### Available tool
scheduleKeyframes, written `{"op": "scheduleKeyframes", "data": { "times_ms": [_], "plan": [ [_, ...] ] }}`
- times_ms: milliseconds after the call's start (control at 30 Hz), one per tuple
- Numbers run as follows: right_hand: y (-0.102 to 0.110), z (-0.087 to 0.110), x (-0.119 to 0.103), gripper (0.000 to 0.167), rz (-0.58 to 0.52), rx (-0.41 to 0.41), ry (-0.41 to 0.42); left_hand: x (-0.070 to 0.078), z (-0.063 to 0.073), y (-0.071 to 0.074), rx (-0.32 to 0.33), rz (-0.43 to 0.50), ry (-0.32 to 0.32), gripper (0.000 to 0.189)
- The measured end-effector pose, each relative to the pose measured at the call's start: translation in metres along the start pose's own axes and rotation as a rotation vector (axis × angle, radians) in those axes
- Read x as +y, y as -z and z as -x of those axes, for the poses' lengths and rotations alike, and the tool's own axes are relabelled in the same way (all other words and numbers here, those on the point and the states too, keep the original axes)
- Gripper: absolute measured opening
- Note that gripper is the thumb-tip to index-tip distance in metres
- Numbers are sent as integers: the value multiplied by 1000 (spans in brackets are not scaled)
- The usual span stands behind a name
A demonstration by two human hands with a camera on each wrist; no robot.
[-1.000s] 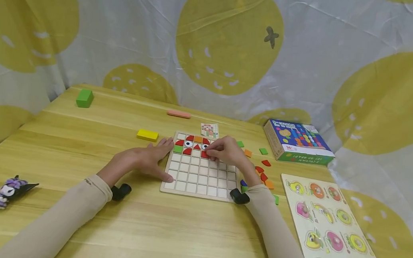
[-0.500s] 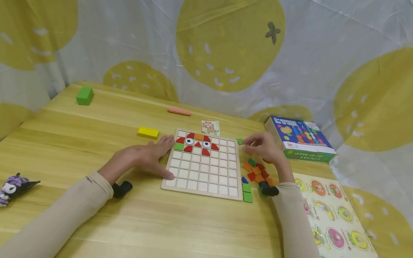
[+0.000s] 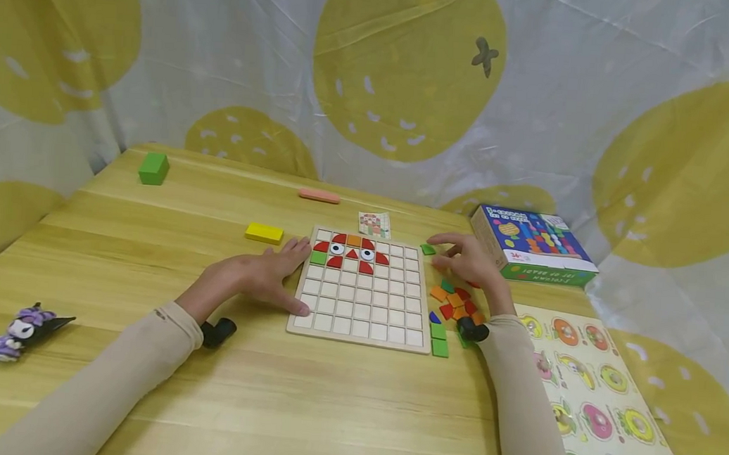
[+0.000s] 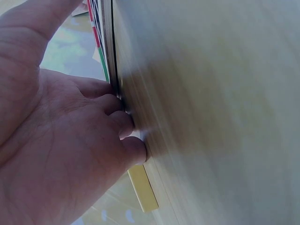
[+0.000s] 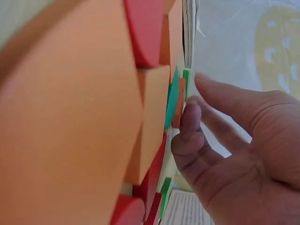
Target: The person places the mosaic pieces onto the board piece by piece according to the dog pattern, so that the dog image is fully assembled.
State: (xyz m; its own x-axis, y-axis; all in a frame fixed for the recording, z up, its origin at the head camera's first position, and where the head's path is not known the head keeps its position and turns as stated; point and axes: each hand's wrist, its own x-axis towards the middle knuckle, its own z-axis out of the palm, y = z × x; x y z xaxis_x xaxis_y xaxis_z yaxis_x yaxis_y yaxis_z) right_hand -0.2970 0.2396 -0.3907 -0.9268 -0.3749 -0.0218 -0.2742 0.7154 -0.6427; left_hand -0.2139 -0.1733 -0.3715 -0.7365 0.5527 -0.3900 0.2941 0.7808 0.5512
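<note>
My left hand (image 3: 268, 277) lies with fingers spread along the left edge of the wooden grid board (image 3: 357, 333), its thumb on the lower left corner. Red, orange and green tiles and two eye tiles (image 3: 367, 254) fill part of the board's upper rows. To the right of the board, my right hand (image 3: 470, 258) hovers with index finger and thumb apart, right beside a green tile (image 3: 428, 249) on the table. The right wrist view shows the right hand's fingertips close to an orange tile (image 5: 179, 103), with the green tile (image 5: 186, 80) just beyond.
Loose tiles (image 3: 454, 301) are heaped right of the board, with green squares (image 3: 438, 347) below. A small picture card (image 3: 374, 224) sits behind the board. A yellow block (image 3: 264, 233), pink stick (image 3: 319, 195), green block (image 3: 153, 169), doll figure (image 3: 23, 333), box (image 3: 531, 246) and fruit puzzle (image 3: 601, 378) surround it.
My right hand has left the red tile at the board's right eye and moved right, to the green tile beside the board. The left hand has stayed in place.
</note>
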Motion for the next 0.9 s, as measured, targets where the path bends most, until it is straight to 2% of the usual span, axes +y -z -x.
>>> {"op": "scheduleKeyframes", "data": {
  "times_ms": [400,667,900],
  "plan": [
    [-9,-4,-9,24,-11,-2,-39,0,-1,0,2,1,0,126],
    [-8,0,-12,20,-8,32,-56,2,0,-1,4,1,3,126],
    [-2,5,-26,16,-39,47,-49,1,0,-1,6,-3,0,126]
  ]
}}
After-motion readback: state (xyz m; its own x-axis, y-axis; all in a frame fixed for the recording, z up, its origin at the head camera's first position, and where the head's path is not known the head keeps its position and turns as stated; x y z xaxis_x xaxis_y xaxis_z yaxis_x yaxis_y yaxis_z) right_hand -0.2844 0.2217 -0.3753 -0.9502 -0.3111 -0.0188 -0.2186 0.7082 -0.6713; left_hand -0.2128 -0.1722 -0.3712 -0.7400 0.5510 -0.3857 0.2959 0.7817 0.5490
